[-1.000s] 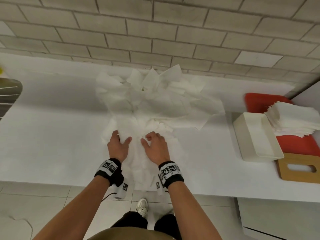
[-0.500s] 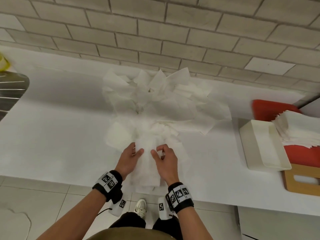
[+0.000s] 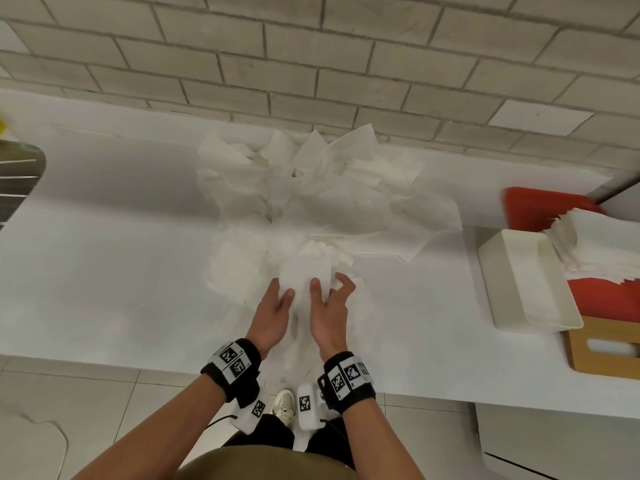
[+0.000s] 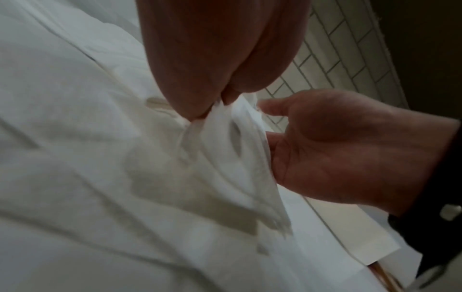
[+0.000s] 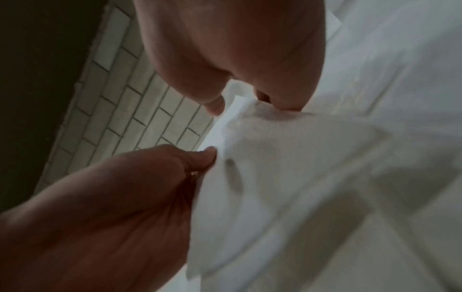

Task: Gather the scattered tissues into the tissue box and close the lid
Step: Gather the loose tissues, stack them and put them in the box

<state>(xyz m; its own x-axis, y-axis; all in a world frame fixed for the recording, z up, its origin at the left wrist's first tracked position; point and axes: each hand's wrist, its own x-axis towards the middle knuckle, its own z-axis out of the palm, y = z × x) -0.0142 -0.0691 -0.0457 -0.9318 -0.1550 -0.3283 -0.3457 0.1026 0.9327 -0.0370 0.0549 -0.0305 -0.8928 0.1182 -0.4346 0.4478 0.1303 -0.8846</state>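
A white, soft, creased tissue (image 3: 304,271) is pinched between the left hand (image 3: 272,315) and the right hand (image 3: 329,311), held close together above the near edge of the scattered tissues (image 3: 311,188) on the white counter (image 3: 104,254).

I have drawn both hands back from the tissue pile (image 3: 304,199) toward the desk's (image 3: 104,271) near edge. A second ago my left hand (image 3: 272,317) and right hand (image 3: 329,315) lay flat and apart on the sheets; now they have closed in on each other and pinch one raised tissue (image 3: 304,275) between them.
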